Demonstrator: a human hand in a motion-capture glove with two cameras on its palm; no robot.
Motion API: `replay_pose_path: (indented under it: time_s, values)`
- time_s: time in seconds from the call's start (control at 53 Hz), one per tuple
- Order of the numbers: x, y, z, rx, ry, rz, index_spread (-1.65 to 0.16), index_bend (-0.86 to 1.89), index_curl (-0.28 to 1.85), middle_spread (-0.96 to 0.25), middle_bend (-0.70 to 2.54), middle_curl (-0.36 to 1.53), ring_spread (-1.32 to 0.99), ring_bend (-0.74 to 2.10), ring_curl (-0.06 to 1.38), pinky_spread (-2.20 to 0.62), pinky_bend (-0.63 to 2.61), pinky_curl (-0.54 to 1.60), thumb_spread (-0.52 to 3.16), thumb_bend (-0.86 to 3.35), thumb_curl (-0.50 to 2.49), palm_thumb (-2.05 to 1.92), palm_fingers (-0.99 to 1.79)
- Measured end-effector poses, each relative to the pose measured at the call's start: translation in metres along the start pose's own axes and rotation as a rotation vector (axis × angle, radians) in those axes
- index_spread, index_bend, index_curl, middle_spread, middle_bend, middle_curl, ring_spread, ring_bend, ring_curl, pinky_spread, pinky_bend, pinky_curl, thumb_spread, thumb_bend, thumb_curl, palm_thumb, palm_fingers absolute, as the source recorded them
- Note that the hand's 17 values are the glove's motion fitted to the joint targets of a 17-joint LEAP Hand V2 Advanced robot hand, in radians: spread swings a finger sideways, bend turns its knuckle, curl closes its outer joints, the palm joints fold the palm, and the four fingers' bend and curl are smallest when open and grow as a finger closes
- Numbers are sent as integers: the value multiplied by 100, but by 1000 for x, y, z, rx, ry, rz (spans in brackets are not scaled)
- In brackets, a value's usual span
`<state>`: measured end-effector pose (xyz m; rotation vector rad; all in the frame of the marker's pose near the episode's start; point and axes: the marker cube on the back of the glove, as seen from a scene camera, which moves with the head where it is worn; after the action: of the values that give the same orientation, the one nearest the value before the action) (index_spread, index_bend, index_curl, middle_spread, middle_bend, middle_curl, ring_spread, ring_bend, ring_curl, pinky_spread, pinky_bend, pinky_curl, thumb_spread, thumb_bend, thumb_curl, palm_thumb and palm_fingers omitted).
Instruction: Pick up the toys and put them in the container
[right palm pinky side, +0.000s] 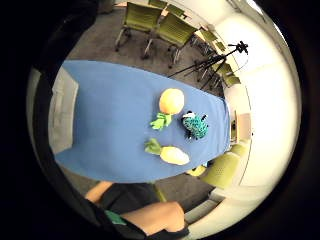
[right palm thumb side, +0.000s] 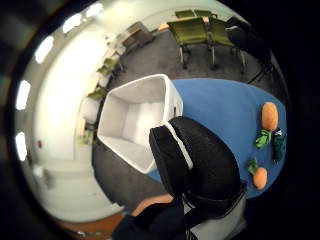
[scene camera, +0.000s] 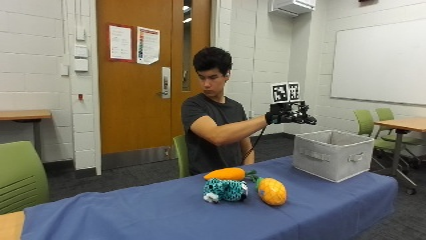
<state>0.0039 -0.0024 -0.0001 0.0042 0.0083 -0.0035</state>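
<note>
Blue-clothed tabletop (scene camera: 133, 210) carried a carrot (scene camera: 225, 174), pineapple (scene camera: 272, 191) and teal plush (scene camera: 225, 190), well below the raised grip (scene camera: 279, 117); whether it was clenched couldn't be told.

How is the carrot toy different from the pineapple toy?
The carrot toy is long, thin and deep orange; the pineapple toy is fat, rounder and yellower. The carrot toy lies nearer the person, the pineapple toy nearer the table's front edge. Both are soft toys with green leaves, lying on the blue tablecloth.

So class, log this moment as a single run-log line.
hand: raised, holding nothing | toys: carrot, pineapple, teal plush on table | bin: empty
</note>
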Motion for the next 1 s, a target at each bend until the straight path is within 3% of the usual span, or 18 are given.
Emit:
replay_pose_path:
  time_s: [0.151,0.321,0.679,1.0]
  values:
    - [-1,1,-1,-13,-7,-1,-17,21,13,-8,25,10,-21,21,7,-9,43,16,90,-2,2,-3,31]
    - [2,2,-1,-17,-9,-15,-22,19,18,-10,25,15,-27,21,10,-12,43,20,118,-3,5,-5,29]
    - [28,35,1,-71,-8,-42,-25,19,27,-11,24,24,-31,22,14,-12,44,26,131,-4,10,-6,24]
    - [122,107,6,-38,16,35,-25,18,33,-11,23,29,-32,23,18,-12,45,30,130,-5,12,-7,22]
